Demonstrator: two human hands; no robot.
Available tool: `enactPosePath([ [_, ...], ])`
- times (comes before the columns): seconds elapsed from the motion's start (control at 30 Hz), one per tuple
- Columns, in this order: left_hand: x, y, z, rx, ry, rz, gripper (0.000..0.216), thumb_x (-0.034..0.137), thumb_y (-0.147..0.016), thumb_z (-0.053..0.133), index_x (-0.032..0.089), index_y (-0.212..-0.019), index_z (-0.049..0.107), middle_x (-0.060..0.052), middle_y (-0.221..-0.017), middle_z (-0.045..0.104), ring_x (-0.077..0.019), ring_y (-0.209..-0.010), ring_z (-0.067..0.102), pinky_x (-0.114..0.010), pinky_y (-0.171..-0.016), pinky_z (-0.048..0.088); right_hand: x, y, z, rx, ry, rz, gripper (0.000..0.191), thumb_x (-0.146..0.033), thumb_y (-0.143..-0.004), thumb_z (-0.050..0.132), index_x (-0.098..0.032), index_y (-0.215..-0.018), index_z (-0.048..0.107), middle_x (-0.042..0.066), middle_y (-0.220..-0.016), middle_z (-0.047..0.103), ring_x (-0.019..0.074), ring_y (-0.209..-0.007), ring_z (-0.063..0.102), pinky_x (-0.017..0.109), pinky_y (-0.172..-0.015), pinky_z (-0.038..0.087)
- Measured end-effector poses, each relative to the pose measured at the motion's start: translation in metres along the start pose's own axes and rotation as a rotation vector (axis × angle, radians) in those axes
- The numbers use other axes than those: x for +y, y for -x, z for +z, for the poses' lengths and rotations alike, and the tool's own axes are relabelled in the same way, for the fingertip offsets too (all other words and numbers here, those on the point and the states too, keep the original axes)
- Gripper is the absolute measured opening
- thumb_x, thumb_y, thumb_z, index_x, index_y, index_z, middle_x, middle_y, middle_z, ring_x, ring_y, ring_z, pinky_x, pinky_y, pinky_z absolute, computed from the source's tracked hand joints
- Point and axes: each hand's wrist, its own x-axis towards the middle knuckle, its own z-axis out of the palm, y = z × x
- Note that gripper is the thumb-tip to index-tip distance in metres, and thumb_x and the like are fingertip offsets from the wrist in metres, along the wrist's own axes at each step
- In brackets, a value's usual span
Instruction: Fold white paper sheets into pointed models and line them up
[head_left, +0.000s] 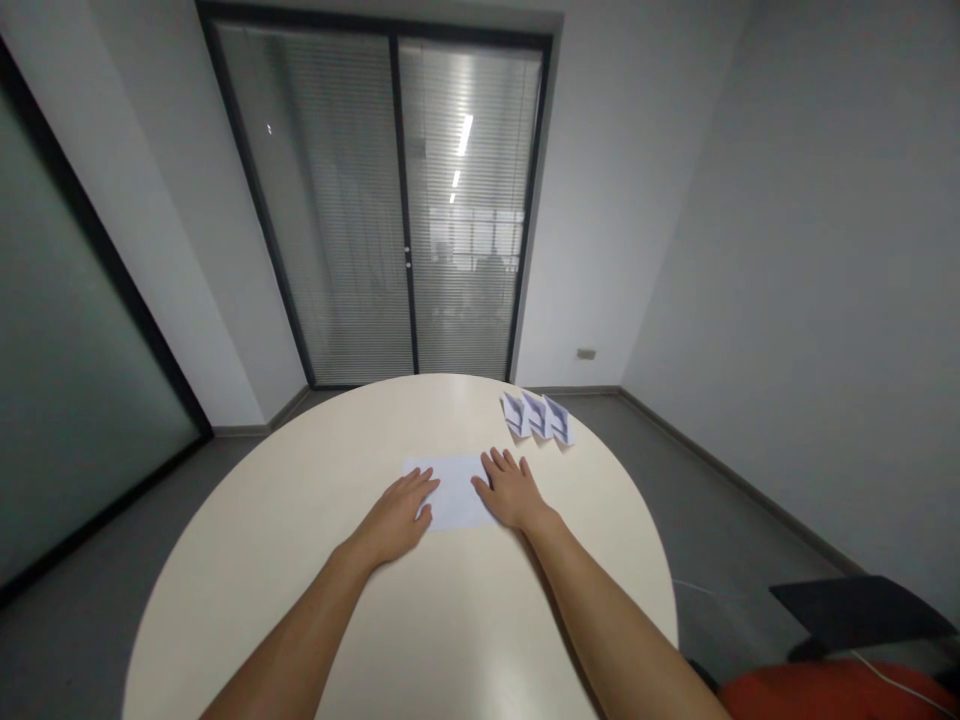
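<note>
A flat sheet of white paper (456, 493) lies on the round table (315, 520) in front of me. On its left edge rests my left hand (401, 513), palm down with the fingers stretched out. My right hand (510, 490) lies over the paper's right edge, its fingers spread. Neither hand grips anything. Beyond my right hand, near the table's far right edge, three folded white paper pieces (537, 417) stand side by side in a row.
A chair with a red seat (832, 692) and a dark backrest (862, 612) stands at the lower right. Past the table is a glass partition with blinds (465, 230) in dark frames. A thin white cable (701, 587) runs near the chair.
</note>
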Motion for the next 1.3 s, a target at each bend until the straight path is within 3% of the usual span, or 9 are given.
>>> enactPosePath([
  [0.17,0.005,0.0,-0.002,-0.004,-0.052,-0.029,0.057,0.033,-0.096,0.041,0.015,-0.15,0.044,-0.012,-0.163,0.032,-0.0259,-0.152,0.026,-0.046,-0.125,0.022,-0.013,0.005,-0.005,0.096,-0.008,-0.112,0.051,-0.036,-0.103,0.035,-0.012,-0.147,0.048,0.016,-0.162,0.031,0.0304,-0.153,0.018,0.051,-0.123,0.011],
  [0.33,0.008,0.0,-0.003,-0.012,-0.074,-0.035,0.063,0.042,-0.098,0.04,0.014,-0.153,0.038,-0.012,-0.163,0.031,-0.027,-0.153,0.024,-0.047,-0.125,0.021,-0.036,0.013,-0.001,-0.016,-0.104,-0.291,0.056,-0.042,-0.104,0.031,-0.017,-0.153,0.04,0.012,-0.163,0.03,0.0301,-0.153,0.018,0.053,-0.122,0.015],
  [0.43,0.007,-0.001,-0.001,0.015,-0.064,-0.035,0.06,0.04,-0.099,0.039,0.014,-0.152,0.04,-0.012,-0.161,0.035,-0.0267,-0.151,0.029,-0.047,-0.124,0.023,-0.036,0.012,0.002,-0.087,-0.109,-0.256,0.061,-0.046,-0.103,0.033,-0.017,-0.156,0.034,0.012,-0.165,0.025,0.0314,-0.153,0.017,0.054,-0.122,0.014],
  [0.63,0.008,-0.004,0.003,0.151,-0.05,-0.085,0.053,0.032,-0.093,0.048,0.013,-0.143,0.053,-0.015,-0.151,0.051,-0.0306,-0.142,0.044,-0.05,-0.119,0.031,-0.018,0.005,0.0,-0.051,-0.07,-0.066,0.067,-0.05,-0.101,0.036,-0.012,-0.157,0.032,0.015,-0.165,0.023,0.0326,-0.153,0.015,0.049,-0.123,0.012],
  [0.8,0.017,-0.009,0.002,0.277,0.029,-0.015,0.046,0.026,-0.09,0.052,0.016,-0.135,0.059,-0.012,-0.14,0.062,-0.0237,-0.131,0.056,-0.041,-0.117,0.037,-0.016,0.005,0.0,-0.027,-0.054,-0.06,0.064,-0.048,-0.102,0.037,-0.013,-0.156,0.034,0.015,-0.164,0.025,0.0323,-0.153,0.016,0.053,-0.122,0.009],
  [0.9,0.02,-0.013,0.006,0.215,0.017,-0.012,0.051,0.03,-0.093,0.049,0.018,-0.143,0.053,-0.011,-0.152,0.051,-0.0248,-0.142,0.045,-0.047,-0.121,0.03,-0.017,0.006,0.001,-0.013,-0.045,-0.104,0.062,-0.046,-0.102,0.037,-0.013,-0.155,0.036,0.017,-0.163,0.028,0.0325,-0.153,0.019,0.055,-0.122,0.007],
  [1.07,0.022,-0.016,0.013,0.028,-0.084,-0.127,0.055,0.039,-0.1,0.037,0.021,-0.152,0.043,-0.01,-0.163,0.031,-0.0304,-0.152,0.026,-0.054,-0.123,0.021,-0.021,0.009,0.006,-0.022,-0.058,-0.212,0.059,-0.04,-0.102,0.033,-0.013,-0.154,0.037,0.016,-0.163,0.029,0.0307,-0.153,0.02,0.054,-0.123,0.009],
  [1.2,0.023,-0.018,0.014,0.023,-0.12,-0.147,0.054,0.039,-0.102,0.033,0.025,-0.153,0.041,-0.007,-0.164,0.03,-0.0306,-0.152,0.025,-0.055,-0.122,0.021,-0.022,0.007,0.009,-0.074,-0.099,-0.295,0.062,-0.049,-0.103,0.031,-0.018,-0.156,0.034,0.012,-0.164,0.026,0.0296,-0.153,0.018,0.052,-0.123,0.013],
  [1.3,0.02,-0.016,0.014,0.072,-0.164,-0.226,0.054,0.042,-0.101,0.033,0.024,-0.151,0.044,-0.009,-0.162,0.034,-0.0332,-0.151,0.027,-0.06,-0.12,0.021,-0.019,0.004,0.007,-0.087,-0.096,-0.18,0.067,-0.056,-0.101,0.033,-0.019,-0.157,0.033,0.011,-0.166,0.022,0.0307,-0.154,0.014,0.053,-0.123,0.012],
])
